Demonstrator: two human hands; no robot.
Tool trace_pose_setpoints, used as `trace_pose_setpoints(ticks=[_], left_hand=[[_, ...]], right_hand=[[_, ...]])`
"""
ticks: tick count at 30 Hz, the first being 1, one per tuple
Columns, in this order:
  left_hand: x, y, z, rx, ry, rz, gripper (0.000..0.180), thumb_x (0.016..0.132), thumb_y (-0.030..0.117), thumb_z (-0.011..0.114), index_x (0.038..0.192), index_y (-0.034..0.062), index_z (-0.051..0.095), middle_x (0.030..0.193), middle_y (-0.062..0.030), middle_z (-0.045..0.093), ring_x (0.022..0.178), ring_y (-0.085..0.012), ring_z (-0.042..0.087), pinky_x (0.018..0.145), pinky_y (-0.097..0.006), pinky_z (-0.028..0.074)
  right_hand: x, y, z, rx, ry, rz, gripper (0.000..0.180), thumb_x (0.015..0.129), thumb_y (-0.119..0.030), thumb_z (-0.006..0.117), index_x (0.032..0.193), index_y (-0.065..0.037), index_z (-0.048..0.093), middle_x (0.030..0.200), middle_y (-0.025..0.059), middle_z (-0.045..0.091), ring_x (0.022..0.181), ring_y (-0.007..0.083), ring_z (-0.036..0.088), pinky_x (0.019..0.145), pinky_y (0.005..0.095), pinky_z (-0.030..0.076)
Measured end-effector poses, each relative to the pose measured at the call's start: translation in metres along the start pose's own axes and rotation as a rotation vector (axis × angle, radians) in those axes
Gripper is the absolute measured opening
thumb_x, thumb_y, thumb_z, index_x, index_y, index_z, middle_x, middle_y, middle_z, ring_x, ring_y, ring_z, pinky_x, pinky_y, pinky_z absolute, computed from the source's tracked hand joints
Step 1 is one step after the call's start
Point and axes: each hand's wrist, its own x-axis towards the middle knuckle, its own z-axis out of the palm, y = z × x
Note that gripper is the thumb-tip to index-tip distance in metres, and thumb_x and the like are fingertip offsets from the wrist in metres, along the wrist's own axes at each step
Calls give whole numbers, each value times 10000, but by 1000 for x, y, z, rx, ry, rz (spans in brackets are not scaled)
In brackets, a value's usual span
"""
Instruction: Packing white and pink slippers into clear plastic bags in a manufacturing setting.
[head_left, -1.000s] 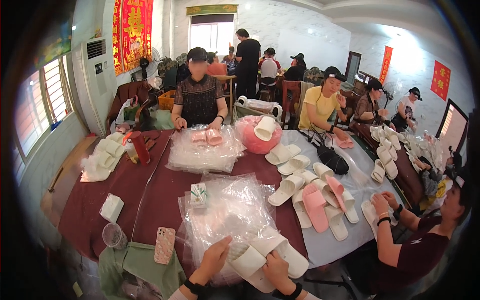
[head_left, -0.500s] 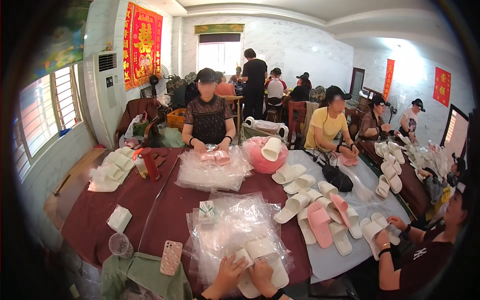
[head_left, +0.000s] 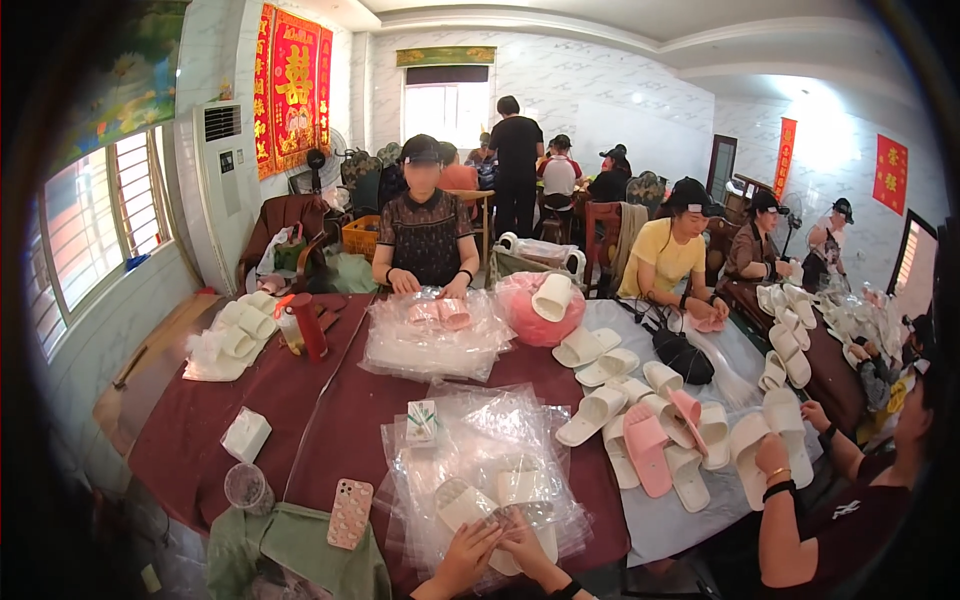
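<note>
On the near side of the bench (head_left: pixel 345 425), a loose stack of clear plastic bags (head_left: pixel 475 415), bearing a small white-and-green box (head_left: pixel 422 424) toward its far left. At the near end of the stack, a pair of white slippers (head_left: pixel 463 504) side by side, among the film; impossible to make out whether inside a bag or just on top. Left of there, a clear cup (head_left: pixel 248 488), upright beside a green cloth (head_left: pixel 290 545), contents too indistinct to name. Farther off, a bulging pink bag (head_left: pixel 522 318) with one white slipper (head_left: pixel 552 297) resting on top, filling hidden. Across the bench, pink slippers (head_left: pixel 440 314) on another pile of clear bags (head_left: pixel 420 355).

Both hands close together at the near edge of the slippers: left hand (head_left: pixel 468 556) with fingers extended and lightly parted, right hand (head_left: pixel 526 546) with fingers reaching forward, slightly bent. Touching the film or slippers there; too unclear to say whether gripping either.
</note>
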Motion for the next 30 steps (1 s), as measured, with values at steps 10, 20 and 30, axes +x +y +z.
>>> trace_pose_setpoints(ticks=[10,20,30], left_hand=[[-9,18,3,343,119,-234,602,784,216,659,1315,46,433,1367,-222,371,1290,-396,323,1066,-504,215],[-35,-19,25,131,288,-478,881,709,302,715,1373,-55,261,1432,-319,178,1331,-456,187,1079,-512,188],[-37,-22,16,191,169,-506,756,735,306,671,1347,-5,357,1428,-317,191,1316,-475,197,1067,-531,194]], right_hand=[[31,-16,6,-13,188,184,407,957,-201,480,1283,6,353,1189,90,466,1075,240,511,917,358,428],[21,-37,23,546,404,38,486,962,-329,468,1290,-1,324,1277,122,377,1200,322,407,1053,449,332],[-4,-83,28,514,483,-78,523,948,-368,489,1315,-35,325,1318,106,393,1195,290,430,1030,408,343]])
